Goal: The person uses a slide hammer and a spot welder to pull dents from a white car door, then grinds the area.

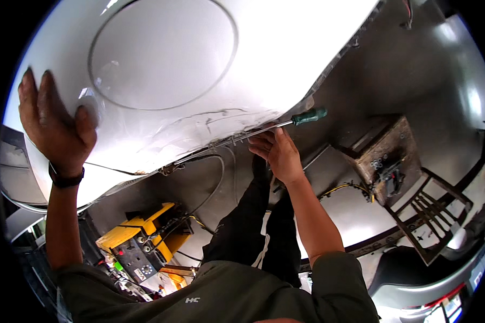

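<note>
Two hands are on this job, and each carries its own risk. Your left hand (54, 121) lies flat and spread on the white car body panel (199, 70) at about nine o'clock in the view, grasping nothing, only pressing. Your right hand (277, 153), near the centre, is clenched around the metal shaft of the green-handled screwdriver (285, 124).

The handle juts out toward two o'clock from that grip, well clear of your fingers, while the tip runs toward eight o'clock along the panel's lower edge (221, 142), touching or just beside it; I cannot tell whether it is seated in anything. Holding the bare shaft gives you little turning force and little control, so I judge the tip could skid and scratch the paint, which already shows scuffs near that edge. A slip could also drive your knuckles into the raw metal lip.

The loose cables (210, 177) hanging just below, at six o'clock from the tip, could catch on the shaft. The yellow machine (140, 242) stands well apart on the floor.
</note>
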